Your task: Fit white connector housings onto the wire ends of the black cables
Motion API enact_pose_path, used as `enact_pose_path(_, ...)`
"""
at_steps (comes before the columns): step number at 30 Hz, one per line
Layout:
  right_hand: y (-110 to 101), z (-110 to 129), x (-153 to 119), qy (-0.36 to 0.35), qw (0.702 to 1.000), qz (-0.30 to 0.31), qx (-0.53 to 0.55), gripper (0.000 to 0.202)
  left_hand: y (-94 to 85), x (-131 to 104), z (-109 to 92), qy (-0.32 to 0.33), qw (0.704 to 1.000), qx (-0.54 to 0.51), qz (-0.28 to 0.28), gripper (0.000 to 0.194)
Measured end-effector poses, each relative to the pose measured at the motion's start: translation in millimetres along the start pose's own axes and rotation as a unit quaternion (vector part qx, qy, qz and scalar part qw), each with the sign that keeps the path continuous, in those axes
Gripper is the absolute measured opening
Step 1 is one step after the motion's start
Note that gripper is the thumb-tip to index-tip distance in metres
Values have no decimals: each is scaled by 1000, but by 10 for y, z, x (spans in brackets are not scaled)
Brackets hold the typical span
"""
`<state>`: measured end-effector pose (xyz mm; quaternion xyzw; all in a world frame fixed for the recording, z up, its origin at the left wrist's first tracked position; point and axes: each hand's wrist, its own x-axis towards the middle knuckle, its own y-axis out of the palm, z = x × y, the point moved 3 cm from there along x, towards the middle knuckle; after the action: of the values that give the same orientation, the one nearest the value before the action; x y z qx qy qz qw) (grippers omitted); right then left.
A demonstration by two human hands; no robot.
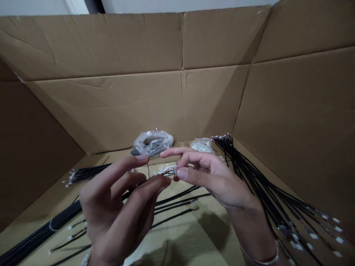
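Note:
Near the middle of the head view, my left hand [124, 207] pinches the thin coloured wires [167, 171] at the end of a black cable between thumb and fingers. My right hand [213, 177] grips a small white connector [175, 170] with its thumb and a finger, its index finger stretched out above. The wires run up to the connector, and the two hands almost meet there. Whether each wire sits inside the connector is too small to tell. Loose white connectors [162, 169] lie on the surface just behind.
Tall cardboard walls [124, 103] surround the work surface. Clear plastic bags [153, 142] stand at the back. Black cable bundles lie at left [41, 231] and right [257, 177], and single cables [177, 215] lie beneath my hands.

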<state>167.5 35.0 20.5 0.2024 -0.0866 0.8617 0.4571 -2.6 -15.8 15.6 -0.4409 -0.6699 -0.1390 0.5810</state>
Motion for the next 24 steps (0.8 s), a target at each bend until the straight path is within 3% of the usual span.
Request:
enact_pose_path(5,5,11,-1,0,1000,-2,-18,17,-25,57,9,54,998,26,19,22)
enact_pose_path(15,12,27,-7,5,999,-7,-34,18,-27,14,13,32,999,23,2,24)
enact_pose_path(18,13,29,-10,4,999,-12,-46,18,-27,12,14,-7,1000,-18,1,20)
enact_pose_path(22,10,39,-15,3,998,-12,-60,18,7,-7,38,-117,990,-67,-33,7)
enact_pose_path(24,7,42,-14,4,998,-12,-60,18,23,-18,48,-149,985,-81,-44,10)
